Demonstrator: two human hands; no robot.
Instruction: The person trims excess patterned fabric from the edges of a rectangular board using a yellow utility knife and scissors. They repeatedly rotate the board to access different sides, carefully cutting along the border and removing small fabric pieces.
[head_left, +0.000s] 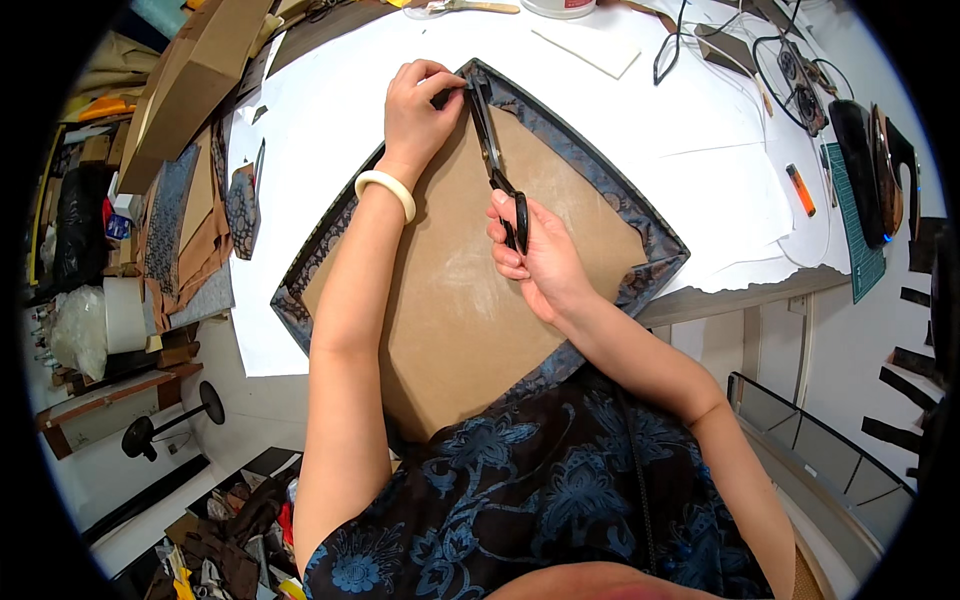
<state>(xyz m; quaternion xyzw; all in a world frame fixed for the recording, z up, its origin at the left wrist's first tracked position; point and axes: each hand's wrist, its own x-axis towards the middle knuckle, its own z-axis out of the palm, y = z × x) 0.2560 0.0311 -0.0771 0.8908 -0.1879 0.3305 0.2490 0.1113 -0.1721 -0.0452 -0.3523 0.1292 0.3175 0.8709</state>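
Note:
A shallow square box or tray (457, 285) with a tan board inside lies cornerwise on white paper before me. Dark blue and brown patterned fabric (600, 180) covers its rim and folds inward around the board. My right hand (536, 259) holds black-handled scissors (491, 146) by the handles, over the board. Their blades point at the far corner, where the tips meet the fabric; whether the blades are parted is hard to tell. My left hand (427, 101) pinches the fabric at that corner, beside the tips, and wears a pale bangle (386, 187) on its wrist.
Right of the box lie an orange lighter (800, 190), a green cutting mat (855, 225) and tangled cables (795, 82). A folded white cloth or pad (586, 49) lies beyond. Cardboard (187, 82) and fabric pieces (169, 225) crowd the left. Scraps (240, 532) fill a container at lower left.

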